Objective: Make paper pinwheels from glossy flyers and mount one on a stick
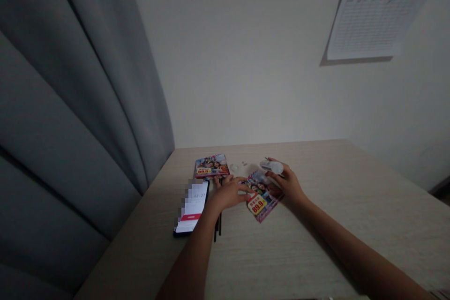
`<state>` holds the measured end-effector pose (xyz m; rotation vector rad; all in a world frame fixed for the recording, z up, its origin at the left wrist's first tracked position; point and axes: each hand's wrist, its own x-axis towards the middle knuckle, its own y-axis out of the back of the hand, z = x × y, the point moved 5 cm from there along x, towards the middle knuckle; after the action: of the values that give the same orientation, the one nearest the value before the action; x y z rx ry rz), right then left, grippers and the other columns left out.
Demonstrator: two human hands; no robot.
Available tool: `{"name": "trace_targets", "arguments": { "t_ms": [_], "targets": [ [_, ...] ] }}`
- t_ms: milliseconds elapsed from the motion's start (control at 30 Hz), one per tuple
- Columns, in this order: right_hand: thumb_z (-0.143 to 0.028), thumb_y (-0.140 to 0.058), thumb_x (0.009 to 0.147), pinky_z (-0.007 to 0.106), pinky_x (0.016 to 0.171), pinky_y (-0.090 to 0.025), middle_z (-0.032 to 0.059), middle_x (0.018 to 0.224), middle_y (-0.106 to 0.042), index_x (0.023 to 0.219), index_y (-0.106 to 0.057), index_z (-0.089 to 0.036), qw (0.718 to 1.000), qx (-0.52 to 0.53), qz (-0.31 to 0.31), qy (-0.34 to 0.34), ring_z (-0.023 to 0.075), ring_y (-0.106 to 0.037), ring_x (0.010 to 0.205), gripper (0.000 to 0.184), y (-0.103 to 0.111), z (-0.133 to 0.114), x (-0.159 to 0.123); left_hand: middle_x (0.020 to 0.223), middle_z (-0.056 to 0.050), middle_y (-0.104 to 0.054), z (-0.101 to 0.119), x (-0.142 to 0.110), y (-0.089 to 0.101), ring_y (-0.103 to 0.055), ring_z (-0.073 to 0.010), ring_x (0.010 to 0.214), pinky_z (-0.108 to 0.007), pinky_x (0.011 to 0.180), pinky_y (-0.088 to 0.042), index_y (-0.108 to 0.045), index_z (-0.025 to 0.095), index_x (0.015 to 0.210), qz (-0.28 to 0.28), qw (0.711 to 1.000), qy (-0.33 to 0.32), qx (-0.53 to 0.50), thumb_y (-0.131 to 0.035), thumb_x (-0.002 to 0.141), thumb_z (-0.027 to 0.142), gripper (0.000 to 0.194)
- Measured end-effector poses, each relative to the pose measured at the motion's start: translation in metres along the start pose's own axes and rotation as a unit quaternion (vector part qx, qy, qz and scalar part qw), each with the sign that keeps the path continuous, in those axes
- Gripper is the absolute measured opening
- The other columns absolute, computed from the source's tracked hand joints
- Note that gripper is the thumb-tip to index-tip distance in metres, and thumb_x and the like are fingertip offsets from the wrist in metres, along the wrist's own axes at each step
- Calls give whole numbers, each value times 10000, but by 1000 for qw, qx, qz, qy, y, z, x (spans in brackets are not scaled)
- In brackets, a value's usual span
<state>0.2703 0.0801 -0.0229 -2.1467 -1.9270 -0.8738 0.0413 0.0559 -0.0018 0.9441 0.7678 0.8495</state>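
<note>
My left hand (228,194) lies low over the light wood-grain table (316,225), its fingertips at the left edge of a glossy printed leaflet (262,199) with a yellow and red "89.9" price label. My right hand (285,183) curls around a small white object (272,166), whose exact kind I cannot tell, just above the leaflet's far corner. A matching leaflet (212,166) lies farther back. A pale translucent item (239,168) sits between the two leaflets, partly blending into the table.
A smartphone (191,207) with a lit screen lies left of my left forearm. Black sticks (218,220) lie beside it, partly under my left hand. A grey curtain (77,103) hangs along the left table edge. A printed sheet (369,21) is fixed to the wall.
</note>
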Motion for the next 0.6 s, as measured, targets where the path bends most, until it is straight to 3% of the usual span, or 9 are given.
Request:
{"name": "trace_targets", "arguments": {
  "t_ms": [133,333,600],
  "targets": [
    [-377,-685,818,485,1067,-418,87,1327,-637,1325,-630,-270,1000,22,-12,-1,287,-560,1217,521,2,1,4,1555,122,-419,-1,0,-1,-157,-379,1494,-780,1059,124,-666,546,1171,-2,1000,1,4,-581,889,590,297],
    [-372,-623,835,475,1024,-435,64,1202,-692,1366,-605,-269,999,22,-32,-30,283,-592,1125,541,5,10,7,1557,127,-412,-2,1,-2,-170,-381,1490,-795,1042,129,-658,557,1175,0,1000,-2,1,-572,896,595,294],
    [-485,-569,882,463,1052,-405,76,1223,-654,1294,-666,-288,999,-27,-16,-36,276,-556,1154,468,12,12,15,1560,117,-412,0,-1,-1,-169,-377,1486,-764,1076,115,-667,532,1184,-2,1000,-1,-6,-584,888,590,313]
  ]
}}
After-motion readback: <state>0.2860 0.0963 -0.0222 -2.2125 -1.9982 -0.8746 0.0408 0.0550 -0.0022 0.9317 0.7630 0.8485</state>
